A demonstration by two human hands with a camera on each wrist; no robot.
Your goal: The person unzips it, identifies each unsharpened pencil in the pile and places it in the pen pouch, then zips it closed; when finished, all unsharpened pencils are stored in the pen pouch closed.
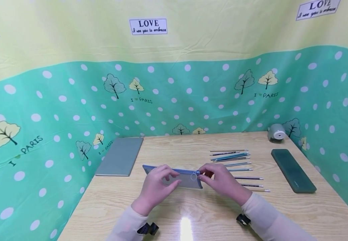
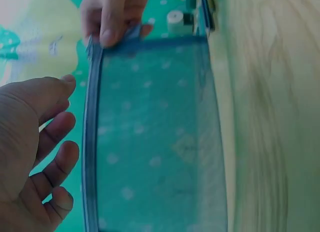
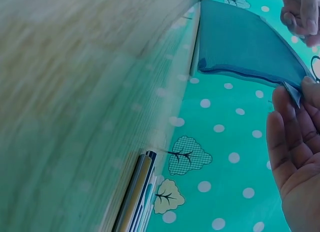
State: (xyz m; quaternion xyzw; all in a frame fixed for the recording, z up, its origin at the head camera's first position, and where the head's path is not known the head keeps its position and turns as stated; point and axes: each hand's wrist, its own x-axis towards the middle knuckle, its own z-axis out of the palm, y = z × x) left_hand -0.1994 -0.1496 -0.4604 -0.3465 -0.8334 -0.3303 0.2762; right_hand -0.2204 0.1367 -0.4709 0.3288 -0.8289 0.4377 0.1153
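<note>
A see-through mesh zipper pouch (image 1: 187, 181) with a blue zipper along its top edge is held up over the table. My right hand (image 1: 222, 180) pinches its right end between thumb and fingers, beside the zipper's ring pull (image 1: 193, 176). My left hand (image 1: 157, 187) hovers at the near side of the pouch with loosely bent fingers. In the left wrist view a gap shows between the left hand (image 2: 30, 147) and the zipper edge. No contents can be made out through the mesh in the left wrist view.
Several pencils (image 1: 231, 156) lie in rows right of the pouch, some partly behind the right hand. A dark green case (image 1: 294, 172) lies farther right, with a grey pencil sharpener (image 1: 276, 132) at the back corner. A grey flat notebook (image 1: 119, 157) lies back left.
</note>
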